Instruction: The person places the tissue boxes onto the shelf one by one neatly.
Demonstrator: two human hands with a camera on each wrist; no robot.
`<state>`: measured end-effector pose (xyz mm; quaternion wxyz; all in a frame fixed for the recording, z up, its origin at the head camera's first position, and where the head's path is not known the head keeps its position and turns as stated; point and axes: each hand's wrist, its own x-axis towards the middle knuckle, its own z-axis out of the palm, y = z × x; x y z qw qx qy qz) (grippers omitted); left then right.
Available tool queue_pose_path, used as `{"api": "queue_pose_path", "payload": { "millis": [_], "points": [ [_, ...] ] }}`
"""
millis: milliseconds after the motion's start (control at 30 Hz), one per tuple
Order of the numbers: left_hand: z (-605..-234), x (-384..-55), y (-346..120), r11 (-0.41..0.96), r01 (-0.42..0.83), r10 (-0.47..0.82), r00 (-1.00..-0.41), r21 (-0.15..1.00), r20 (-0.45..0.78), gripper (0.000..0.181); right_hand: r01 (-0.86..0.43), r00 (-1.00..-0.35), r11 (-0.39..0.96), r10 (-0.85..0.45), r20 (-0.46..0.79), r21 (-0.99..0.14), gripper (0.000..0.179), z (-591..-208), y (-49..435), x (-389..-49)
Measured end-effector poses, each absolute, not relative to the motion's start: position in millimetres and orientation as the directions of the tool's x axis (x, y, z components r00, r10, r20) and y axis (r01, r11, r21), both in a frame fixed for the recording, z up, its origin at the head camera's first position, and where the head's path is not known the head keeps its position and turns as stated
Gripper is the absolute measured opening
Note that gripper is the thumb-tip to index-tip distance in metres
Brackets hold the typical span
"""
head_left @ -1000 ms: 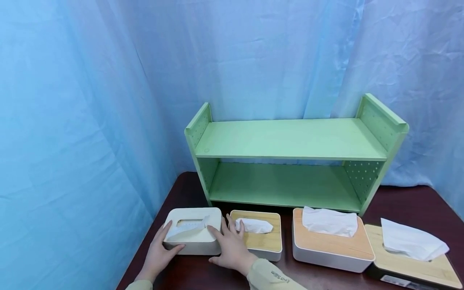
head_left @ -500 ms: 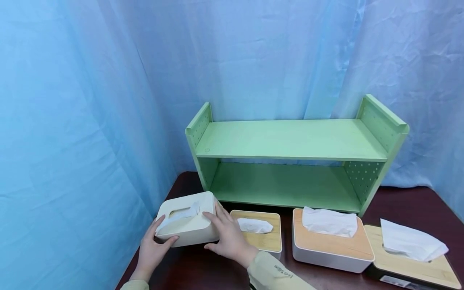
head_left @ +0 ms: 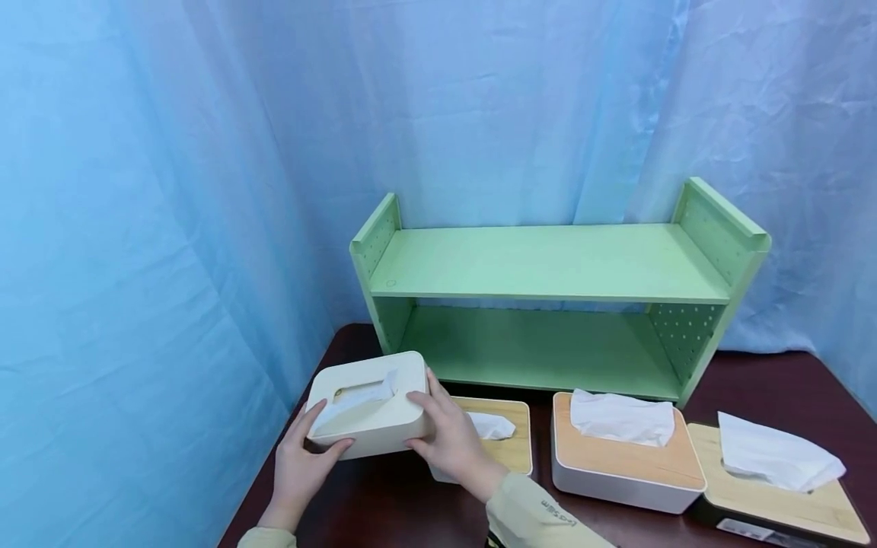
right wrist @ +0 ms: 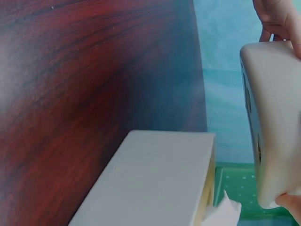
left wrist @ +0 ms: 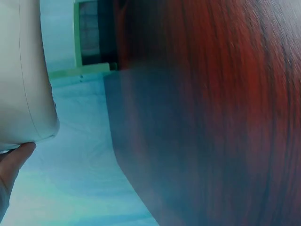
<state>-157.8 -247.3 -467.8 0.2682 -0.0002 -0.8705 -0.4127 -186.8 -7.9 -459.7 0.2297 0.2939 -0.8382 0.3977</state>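
Observation:
A white tissue box (head_left: pixel 375 373) with a tissue in its slot is held off the table, tilted with its right end higher. My left hand (head_left: pixel 299 468) grips its left end, thumb on the front side. Its right end is held by my right hand (head_left: pixel 452 438), fingers around the corner. In the left wrist view one fingertip (left wrist: pixel 19 160) touches the box's lower edge. The right wrist view shows both hands on the raised box (right wrist: pixel 277 117). Just under my right hand stands a wood-topped tissue box (head_left: pixel 517 449), partly covered by it.
A green two-tier shelf (head_left: pixel 548 262) stands behind on the dark red table (head_left: pixel 384 506). To the right are a tissue box with an orange-toned wooden lid (head_left: pixel 630 460) and a black-based one with a pale wooden lid (head_left: pixel 788 506). Blue curtains (head_left: pixel 171 228) hang at the left and back.
My hands have lifted the white tissue box from the table and tilted it. Over the last half second it has shifted slightly right, partly covering the shelf's lower left corner.

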Motion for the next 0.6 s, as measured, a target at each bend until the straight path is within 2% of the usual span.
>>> {"api": "queue_pose_path", "payload": {
  "millis": [133,333,600],
  "points": [
    [-465,-157,-240,0.643,0.279,-0.197,-0.840,0.713,0.506,0.071,-0.680,-0.716,0.500,-0.295,0.632,-0.537,0.066,-455,3,-184],
    [-460,-158,-229,0.586,0.344,-0.166,-0.835,0.733,0.524,0.067,-0.655,-0.741,0.497,-0.278,0.611,-0.569,0.067,-452,17,-180],
    [-453,-163,-208,0.523,0.454,-0.061,-0.825,0.722,0.562,0.062,-0.639,-0.741,0.520,-0.218,0.635,-0.567,0.069,-451,46,-174]
  ]
}}
